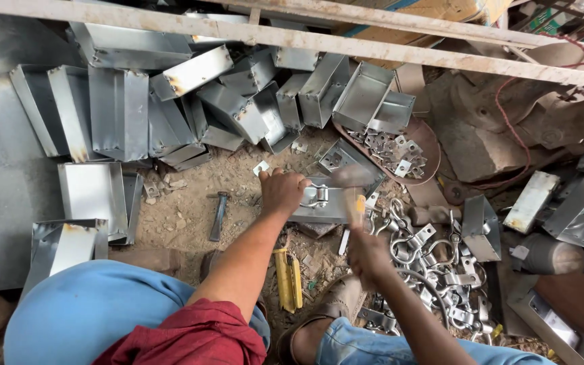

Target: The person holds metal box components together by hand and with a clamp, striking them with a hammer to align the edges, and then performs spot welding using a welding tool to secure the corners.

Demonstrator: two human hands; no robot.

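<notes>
- two bare hands work low over a dirt floor (190,209), seen from above past blue trousers and a red cloth.
- left hand (282,192) is closed down on a flat grey metal plate (319,206), fingers curled at the plate's left edge and pinning a small shiny hasp fitting (318,195) to it.
- right hand (368,253) is wrapped tight around the wooden handle of a hammer (353,186); the hammer head is blurred, just above the plate's right end.
- the plate lies straight ahead of the person, between the two hands; its long axis runs left to right, and the hammer handle runs near to far across it. the left hand touches the fitting, the right is set back toward the body.
- just right of the plate lies a heap of loose shiny rings and hasps (427,257); beyond it a shallow brown tray (427,138) holds small brackets.
- folded galvanised sheet boxes (170,101) are stacked on the far left; a yellow tool (288,280) and a second hammer (218,215) lie on the dirt nearby.
- a rusty pale bar (305,37) crosses the top.
</notes>
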